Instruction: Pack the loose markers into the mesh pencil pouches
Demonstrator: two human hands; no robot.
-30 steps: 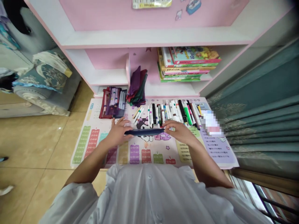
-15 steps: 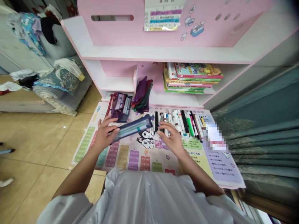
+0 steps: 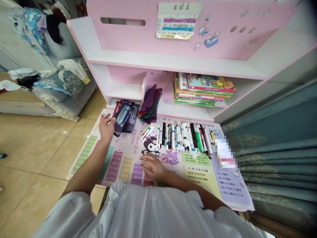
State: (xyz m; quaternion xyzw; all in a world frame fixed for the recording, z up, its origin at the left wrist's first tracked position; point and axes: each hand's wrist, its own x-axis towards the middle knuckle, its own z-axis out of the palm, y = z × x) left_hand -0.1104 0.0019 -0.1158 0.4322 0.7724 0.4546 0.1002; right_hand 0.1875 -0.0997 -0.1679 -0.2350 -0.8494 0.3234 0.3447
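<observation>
Actually, from where I stand, I see the left hand [image 3: 107, 128] of the person in the pale grey shirt [image 3: 153, 213] at the left edge of a dark blue mesh pouch with pens inside [image 3: 122, 115]. Its fingers are somewhat apart and the thumb meets the pouch, but whether they pinch it, I cannot tell. This pouch lies at the left back of the counter [image 3: 177, 173], on top of other filled mesh pouches [image 3: 133, 116]. The right hand [image 3: 153, 166] is well apart from it, over the front part of the counter, with its fingers loosely bent and spaced.

Just to the right of the filled pouches, a bundle of flat purple, red and green pouches [image 3: 150, 103] leans against the small divider [image 3: 144, 86]. Farther right there is a long row of assorted pens and markers [image 3: 184, 137]. Behind this row, a stack of colourful books [image 3: 205, 88] lies on the shelf [image 3: 159, 107].
</observation>
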